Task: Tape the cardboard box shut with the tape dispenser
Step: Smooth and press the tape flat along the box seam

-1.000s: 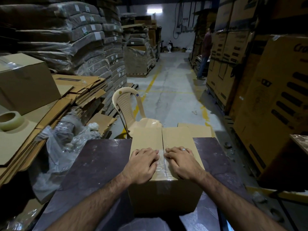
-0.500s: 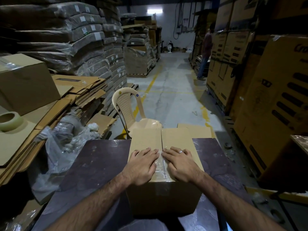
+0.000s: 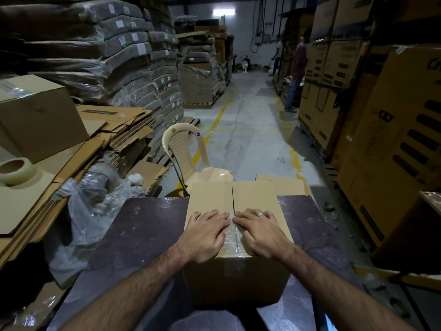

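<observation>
Both hands [image 3: 232, 231] flat on cardboard box [image 3: 253, 194] top

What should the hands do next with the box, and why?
Probably slide both hands forward along the seam. The left hand and right hand press clear tape on only the near part of the cardboard box; the far seam looks bare.

No print on the stacked cartons [image 3: 391, 144] is legible.
</observation>
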Available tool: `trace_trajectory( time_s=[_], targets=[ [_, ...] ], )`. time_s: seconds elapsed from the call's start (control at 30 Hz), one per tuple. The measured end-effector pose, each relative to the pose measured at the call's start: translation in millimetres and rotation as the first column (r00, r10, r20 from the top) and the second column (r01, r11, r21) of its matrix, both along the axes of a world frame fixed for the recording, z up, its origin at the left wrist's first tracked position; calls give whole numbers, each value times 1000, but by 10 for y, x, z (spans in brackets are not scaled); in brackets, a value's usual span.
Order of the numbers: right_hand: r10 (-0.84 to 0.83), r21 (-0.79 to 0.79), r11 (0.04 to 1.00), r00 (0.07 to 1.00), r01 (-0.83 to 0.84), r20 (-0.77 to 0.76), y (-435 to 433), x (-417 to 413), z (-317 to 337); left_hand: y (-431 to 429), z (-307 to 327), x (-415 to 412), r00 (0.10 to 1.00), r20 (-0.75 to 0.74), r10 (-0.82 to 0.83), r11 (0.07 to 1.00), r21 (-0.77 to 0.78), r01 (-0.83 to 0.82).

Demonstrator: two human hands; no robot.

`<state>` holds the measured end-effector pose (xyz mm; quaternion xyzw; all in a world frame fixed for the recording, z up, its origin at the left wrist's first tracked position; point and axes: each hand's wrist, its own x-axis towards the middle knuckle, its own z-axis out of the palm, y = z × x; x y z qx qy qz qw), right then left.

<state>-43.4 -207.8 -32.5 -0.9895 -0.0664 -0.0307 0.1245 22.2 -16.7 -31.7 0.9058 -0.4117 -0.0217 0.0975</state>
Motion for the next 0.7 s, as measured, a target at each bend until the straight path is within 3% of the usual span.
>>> trace_trajectory(
  time_s=[0.57,0.7],
  targets=[
    [-21,32,999,999,21,25,10,-36,25,-5,7,-1,1000,5,-3,1000,-7,3],
    [-8,0,1000,1000,8,0,6,-25,8,-9,9,0,1000,-13,-25,998,54,26]
  ],
)
